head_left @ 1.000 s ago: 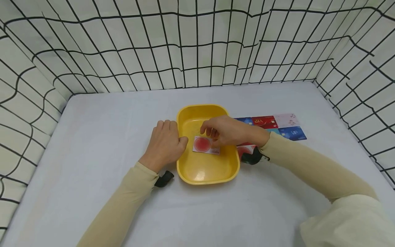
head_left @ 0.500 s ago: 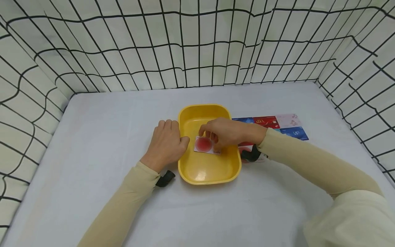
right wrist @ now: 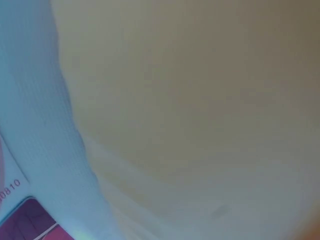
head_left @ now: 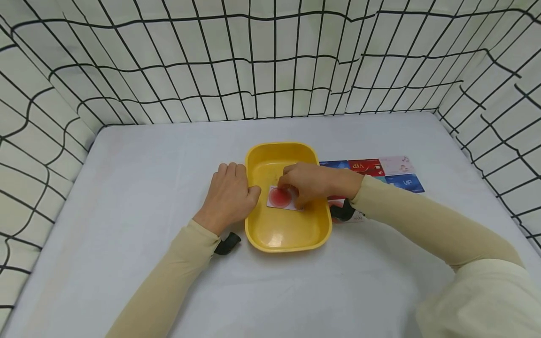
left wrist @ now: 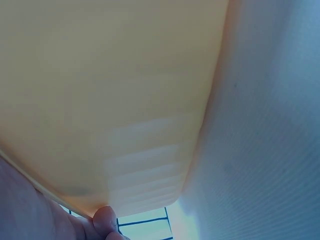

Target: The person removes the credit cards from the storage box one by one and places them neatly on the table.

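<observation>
On the white-covered table stands a yellow plastic tray [head_left: 289, 249]. My left hand [head_left: 228, 199] grips its left rim, thumb over the edge; in the left wrist view fingertips [left wrist: 104, 220] show against the tray's outer wall [left wrist: 125, 100]. A white plastic card with a red circle [head_left: 279, 197] lies flat inside the tray. Over its right part is my right hand [head_left: 319, 180], whose curled fingers and thumb pinch the card; the exact contact is partly hidden. The right wrist view shows mostly the tray's wall [right wrist: 190, 125], without the fingertips.
Right of the tray, several cards lie in rows, among them a red VIP card [head_left: 366, 167], a pale pink card [head_left: 397, 165] and a blue VIP card [head_left: 405, 183]. My right forearm covers some. A black wire grid [head_left: 274, 61] borders the table's back and sides.
My right hand's fingers have come down from above the card onto it. The left hand keeps its hold on the tray. The head view has shifted slightly.
</observation>
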Tool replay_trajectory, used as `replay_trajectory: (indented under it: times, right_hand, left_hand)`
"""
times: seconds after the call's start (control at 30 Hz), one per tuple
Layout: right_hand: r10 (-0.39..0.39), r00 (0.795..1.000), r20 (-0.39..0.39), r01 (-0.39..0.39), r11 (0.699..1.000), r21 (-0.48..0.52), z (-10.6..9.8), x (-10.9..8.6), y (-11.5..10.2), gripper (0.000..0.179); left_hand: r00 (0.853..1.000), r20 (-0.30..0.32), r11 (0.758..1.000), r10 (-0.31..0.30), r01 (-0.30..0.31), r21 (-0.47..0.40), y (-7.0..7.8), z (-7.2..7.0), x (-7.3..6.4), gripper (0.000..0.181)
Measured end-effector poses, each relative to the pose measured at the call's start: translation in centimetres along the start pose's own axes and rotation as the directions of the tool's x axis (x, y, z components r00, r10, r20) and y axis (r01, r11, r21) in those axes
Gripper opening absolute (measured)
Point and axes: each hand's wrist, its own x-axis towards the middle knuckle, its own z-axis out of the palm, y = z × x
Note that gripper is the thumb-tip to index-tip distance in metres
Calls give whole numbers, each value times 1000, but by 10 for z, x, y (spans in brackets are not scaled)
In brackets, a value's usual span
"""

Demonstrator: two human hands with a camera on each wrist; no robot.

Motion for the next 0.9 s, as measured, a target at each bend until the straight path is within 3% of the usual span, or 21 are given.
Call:
replay_trajectory:
  times: [0.57, 0.9]
  right_hand:
    - [-74, 997, -11, 74, 997, 2, 0, 0, 3, 52]
    - [-22, 1000, 0, 22, 999, 25, 0, 1, 3, 59]
  left_hand:
    - [1000, -3, 1000, 4, -4, -5, 0, -1, 0, 25]
    - [1000, -7, 1000, 4, -4, -8, 0, 0, 0, 24]
